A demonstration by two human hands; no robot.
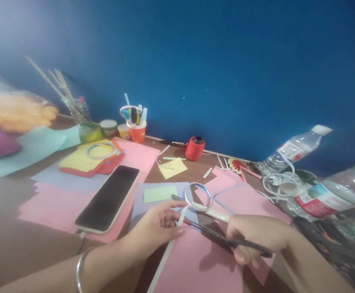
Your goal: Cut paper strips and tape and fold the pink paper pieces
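Observation:
My left hand (159, 224), with a silver bangle on its wrist, has thumb and fingers closed on a strip of white tape (182, 216). The strip runs up to a tape roll (211, 199) with a white, shiny ring. My right hand (250, 236) grips dark-handled scissors (214, 233), whose blades point left and are apart, near the strip. A white covered length (215, 214) extends from my right index finger to the roll; I cannot tell whether it is a wrapped finger. Below lies a pink paper sheet (208, 260) with a white strip along its left edge.
A phone (107, 199) lies on papers at left. Behind are an orange cup (137, 132) of pens, yellow paper (173, 167) and a red spool (195, 148). At right, plastic bottles (299, 146) and another tape roll (264, 185) crowd the table. A blue wall (196, 61) bounds the back.

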